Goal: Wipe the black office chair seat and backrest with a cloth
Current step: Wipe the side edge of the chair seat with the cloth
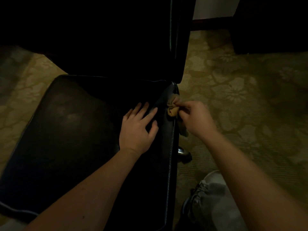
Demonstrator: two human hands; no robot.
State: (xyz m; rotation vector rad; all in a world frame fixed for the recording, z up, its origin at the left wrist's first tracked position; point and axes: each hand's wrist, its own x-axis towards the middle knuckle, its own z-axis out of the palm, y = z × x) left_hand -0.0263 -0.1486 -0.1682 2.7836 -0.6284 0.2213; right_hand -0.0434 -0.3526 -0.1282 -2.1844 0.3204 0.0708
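Floral carpet (pixel 233 97) flanks glossy black seat (pixel 75 130); right hand (pixel 196 119) pinches crumpled tan cloth (pixel 172 109), left hand (pixel 138 129) flat.

The one camera sits on the person's head and looks down, close above the chair seat (pixel 66 139).

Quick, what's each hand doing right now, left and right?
Left hand: open, fingers spread flat on the black chair seat.
Right hand: gripping a bunched tan cloth against the seat's right edge.
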